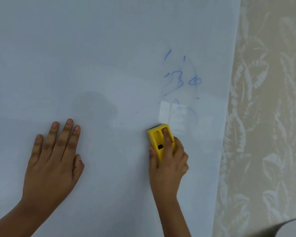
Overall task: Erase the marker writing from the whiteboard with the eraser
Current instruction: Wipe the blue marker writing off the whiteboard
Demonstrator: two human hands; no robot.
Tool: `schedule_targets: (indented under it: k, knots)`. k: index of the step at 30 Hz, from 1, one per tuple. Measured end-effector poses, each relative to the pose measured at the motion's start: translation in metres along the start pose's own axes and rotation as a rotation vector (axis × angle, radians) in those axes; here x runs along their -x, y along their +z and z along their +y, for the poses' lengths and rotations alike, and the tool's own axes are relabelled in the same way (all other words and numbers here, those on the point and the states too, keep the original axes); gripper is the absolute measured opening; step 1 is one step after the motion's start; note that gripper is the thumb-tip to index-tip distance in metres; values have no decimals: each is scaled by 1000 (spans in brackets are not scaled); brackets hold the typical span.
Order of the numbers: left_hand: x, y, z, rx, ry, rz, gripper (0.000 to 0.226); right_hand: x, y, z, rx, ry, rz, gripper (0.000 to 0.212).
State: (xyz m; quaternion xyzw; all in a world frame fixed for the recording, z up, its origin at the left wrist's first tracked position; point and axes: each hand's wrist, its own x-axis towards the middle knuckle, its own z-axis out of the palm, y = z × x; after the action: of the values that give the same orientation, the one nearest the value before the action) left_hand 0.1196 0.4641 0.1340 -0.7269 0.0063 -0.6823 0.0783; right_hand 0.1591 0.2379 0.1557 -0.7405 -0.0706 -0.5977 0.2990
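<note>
A right hand (167, 161) grips the yellow eraser (159, 139) on the whiteboard (109, 48) just below blue marker writing (179, 79), left hand (53, 154) flat, fingers spread.

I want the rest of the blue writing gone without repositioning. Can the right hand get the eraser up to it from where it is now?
Probably yes. The right hand holds the yellow eraser on the whiteboard just below the remaining blue writing, and nothing lies between them. The left hand rests flat well off to the side.
</note>
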Motion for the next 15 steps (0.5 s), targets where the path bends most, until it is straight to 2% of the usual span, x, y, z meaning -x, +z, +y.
schedule_targets:
  k: [2,4,6,9,11,13,15]
  knots:
    - [1,1,0,13,-2,10,54,-36,-8,20,-40,259,58,56]
    - [1,2,1,14,-8,17,54,-71,-10,23,-46,375,92,58]
    - [0,1,1,16,-5,6,55,-85,-5,9,-13,324,106,58]
    - [-1,-1,0,16,10,-14,56,-53,5,-14,71,37,114,54]
    - [-1,-2,1,13,11,-12,56,-22,4,-7,104,-136,53,51]
    - [-2,-3,-3,18,28,-17,58,-15,-5,18,90,-105,4,52]
    - [-6,0,-11,21,85,-22,58,-40,-18,42,53,130,16,56]
